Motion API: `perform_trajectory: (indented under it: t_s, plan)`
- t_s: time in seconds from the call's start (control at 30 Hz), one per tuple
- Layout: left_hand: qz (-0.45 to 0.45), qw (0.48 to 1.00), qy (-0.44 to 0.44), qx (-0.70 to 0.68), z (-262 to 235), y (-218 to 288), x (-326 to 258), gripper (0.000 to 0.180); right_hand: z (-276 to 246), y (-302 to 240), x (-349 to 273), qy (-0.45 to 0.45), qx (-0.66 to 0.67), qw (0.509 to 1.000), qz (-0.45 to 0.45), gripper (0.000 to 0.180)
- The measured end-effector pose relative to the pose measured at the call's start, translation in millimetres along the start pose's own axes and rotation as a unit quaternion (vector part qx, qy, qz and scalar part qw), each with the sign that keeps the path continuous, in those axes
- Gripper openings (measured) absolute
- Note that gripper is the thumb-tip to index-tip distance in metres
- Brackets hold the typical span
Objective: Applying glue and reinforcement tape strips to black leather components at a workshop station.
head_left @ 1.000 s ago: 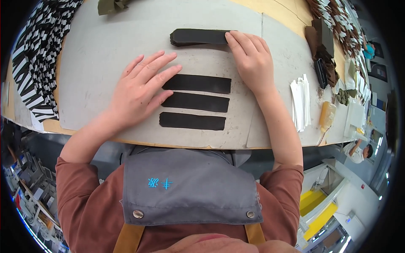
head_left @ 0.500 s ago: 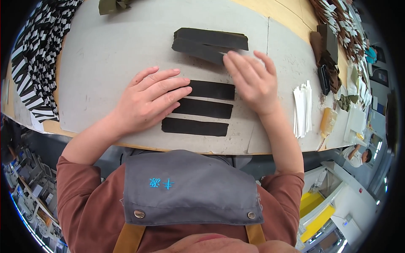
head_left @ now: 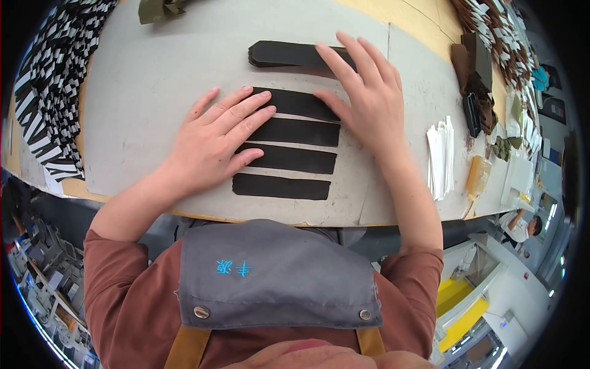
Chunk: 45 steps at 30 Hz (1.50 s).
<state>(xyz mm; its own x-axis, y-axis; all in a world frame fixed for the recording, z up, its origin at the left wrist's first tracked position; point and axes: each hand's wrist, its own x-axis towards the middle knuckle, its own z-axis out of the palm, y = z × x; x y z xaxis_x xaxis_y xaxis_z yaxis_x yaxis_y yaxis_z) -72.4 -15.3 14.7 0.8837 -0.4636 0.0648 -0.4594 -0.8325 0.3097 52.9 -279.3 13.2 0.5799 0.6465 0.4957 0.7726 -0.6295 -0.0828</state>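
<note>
And here are four dark strips laid in a row across the grey tabletop (head_left: 129, 92), running from the nearest strip (head_left: 281, 186), through the third strip (head_left: 301, 160) and the second strip (head_left: 301, 131), up to the farthest strip (head_left: 301, 104). Narrow gaps separate them, probably so each piece lies flat and apart from its neighbour. Just beyond sits the dark stack (head_left: 283, 54), seemingly placed there for an easy reach.

The left hand (head_left: 212, 138) spreads flat, palm down, over the left ends, fingertips on the farthest strip, thumb by the third; it pinches nothing, and looks to be steadying the pieces so they don't slide. The right hand (head_left: 372, 101) is open too, fingers fanned, index finger over the stack's right end, thumb beside the farthest strip's right end. Nothing is clasped there that shows; whether those fingertips actually touch, I can't tell.

Now the change! Half a second ago there are three strips in the row and another slants off the stack at the right fingers; now the row counts four, and the stack looks tidy again. The left hand slides slightly farther up the table, and the right hand, blurred and bunched then, opens wide now.
</note>
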Motion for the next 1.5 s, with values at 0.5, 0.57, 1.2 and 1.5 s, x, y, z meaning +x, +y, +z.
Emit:
perform_trajectory:
  t_s: [0.5, 0.57, 1.2, 1.5]
  plan:
    - [-0.002, 1.0, -0.006, 0.015, -3, 3, 3, 0.072, -30, -32, -26, -0.129, 0.082, 0.986, 0.061, 0.082]
    - [0.017, 1.0, 0.002, 0.015, -3, 4, 5, 0.073, -27, -45, -45, -0.204, 0.077, 0.973, 0.071, 0.087]
    - [-0.005, 0.995, 0.092, -0.043, -7, 12, -21, 0.063, -191, 213, -274, -0.144, -0.286, 0.781, 0.536, 0.087]
    - [-0.022, 0.964, 0.245, 0.097, -42, -69, 21, 0.062, -253, 308, -323, -0.184, -0.118, 0.682, 0.697, 0.11]
